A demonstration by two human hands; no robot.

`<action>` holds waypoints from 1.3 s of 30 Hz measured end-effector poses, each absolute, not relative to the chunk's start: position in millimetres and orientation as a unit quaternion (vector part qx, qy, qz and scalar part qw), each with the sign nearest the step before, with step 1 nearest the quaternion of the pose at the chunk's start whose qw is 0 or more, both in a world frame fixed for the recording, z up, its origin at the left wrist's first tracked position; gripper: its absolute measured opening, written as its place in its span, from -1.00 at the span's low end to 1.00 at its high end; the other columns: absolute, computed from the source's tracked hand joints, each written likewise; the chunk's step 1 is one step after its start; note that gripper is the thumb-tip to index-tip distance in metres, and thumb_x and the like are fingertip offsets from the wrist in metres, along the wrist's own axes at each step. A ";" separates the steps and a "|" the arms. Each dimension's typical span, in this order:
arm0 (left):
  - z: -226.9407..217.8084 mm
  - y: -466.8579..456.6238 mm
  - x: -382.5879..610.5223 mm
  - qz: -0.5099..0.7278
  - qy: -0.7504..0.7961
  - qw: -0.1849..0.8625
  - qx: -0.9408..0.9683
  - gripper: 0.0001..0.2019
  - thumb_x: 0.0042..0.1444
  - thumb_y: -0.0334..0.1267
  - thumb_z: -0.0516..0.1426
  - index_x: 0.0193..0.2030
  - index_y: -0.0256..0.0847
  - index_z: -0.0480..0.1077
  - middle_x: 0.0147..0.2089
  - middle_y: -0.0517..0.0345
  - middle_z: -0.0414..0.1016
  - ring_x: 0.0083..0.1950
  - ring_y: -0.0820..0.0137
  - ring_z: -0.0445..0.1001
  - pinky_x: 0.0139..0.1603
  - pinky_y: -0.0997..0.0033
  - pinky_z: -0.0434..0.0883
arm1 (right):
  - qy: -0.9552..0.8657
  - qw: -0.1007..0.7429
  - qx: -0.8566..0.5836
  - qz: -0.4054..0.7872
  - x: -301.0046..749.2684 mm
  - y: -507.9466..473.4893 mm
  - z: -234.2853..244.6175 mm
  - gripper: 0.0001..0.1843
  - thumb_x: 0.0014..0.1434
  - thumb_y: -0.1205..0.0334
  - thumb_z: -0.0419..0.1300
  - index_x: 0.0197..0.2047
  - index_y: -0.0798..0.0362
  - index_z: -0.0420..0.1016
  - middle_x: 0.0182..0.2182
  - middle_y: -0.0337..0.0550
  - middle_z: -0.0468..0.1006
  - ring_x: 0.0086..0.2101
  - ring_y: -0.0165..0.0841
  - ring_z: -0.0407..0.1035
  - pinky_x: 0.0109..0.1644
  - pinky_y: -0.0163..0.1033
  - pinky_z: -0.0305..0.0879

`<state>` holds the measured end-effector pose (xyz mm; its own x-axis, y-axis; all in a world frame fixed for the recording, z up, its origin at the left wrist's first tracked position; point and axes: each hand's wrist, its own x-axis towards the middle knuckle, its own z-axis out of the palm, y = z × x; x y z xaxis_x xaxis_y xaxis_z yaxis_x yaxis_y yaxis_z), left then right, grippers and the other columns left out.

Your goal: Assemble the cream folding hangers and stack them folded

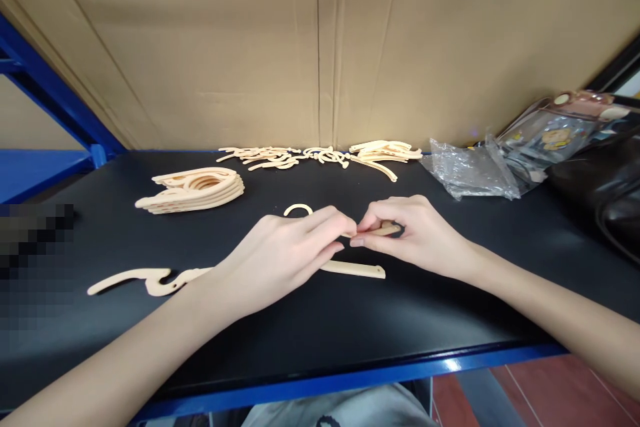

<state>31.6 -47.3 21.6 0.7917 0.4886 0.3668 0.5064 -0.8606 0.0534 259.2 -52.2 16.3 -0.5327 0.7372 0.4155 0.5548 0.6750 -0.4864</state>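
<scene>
Between my hands is a beige plastic hanger piece (386,229). My right hand (423,233) pinches it between thumb and fingers. My left hand (295,247) meets its other end with bent fingertips, which partly hide it. Below my left hand, a straight beige hanger arm (356,269) with a hole near its tip lies on the black tabletop (300,340). Past my left fingers a curved hanger hook (299,207) shows. A wavy hanger arm (160,280) rests to the left, partly covered by my left forearm.
A stack of folded hangers (193,192) sits at the back left. Along the cardboard wall (225,47) lie loose curved arms (270,157), small hooks (330,155) and straight arms (385,150). Clear plastic bags (470,170) and a dark bag (600,180) occupy the right side.
</scene>
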 end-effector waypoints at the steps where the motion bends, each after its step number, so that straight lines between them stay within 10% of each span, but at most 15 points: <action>1: 21.3 -47.5 31.9 -0.187 -0.254 0.031 -0.948 -0.85 0.31 -0.36 -0.02 -0.01 -0.10 0.24 -0.10 0.30 0.45 -0.41 0.53 0.40 -0.48 0.51 0.20 | -0.864 0.305 -0.369 0.152 258.7 -52.6 16.5 -0.82 0.18 0.16 0.27 -0.39 0.06 0.45 -0.51 -0.32 0.52 -0.48 -0.51 0.36 -0.36 -0.40 0.17; 39: 18.0 -47.3 37.2 -0.203 -0.296 -0.007 -0.933 -0.88 0.33 -0.33 -0.10 -0.13 -0.13 0.23 -0.19 0.27 0.44 -0.50 0.55 0.36 -0.51 0.54 0.21 | -0.882 0.284 -0.361 0.109 254.9 -55.0 15.8 -0.81 0.23 0.14 0.21 -0.38 0.04 0.46 -0.51 -0.28 0.52 -0.46 -0.45 0.37 -0.34 -0.37 0.16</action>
<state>37.2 -47.3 18.0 0.7421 0.5553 0.3755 0.5499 -0.8246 0.1326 254.9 -55.0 15.8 -0.5787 0.6981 0.4216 0.5743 0.7159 -0.3971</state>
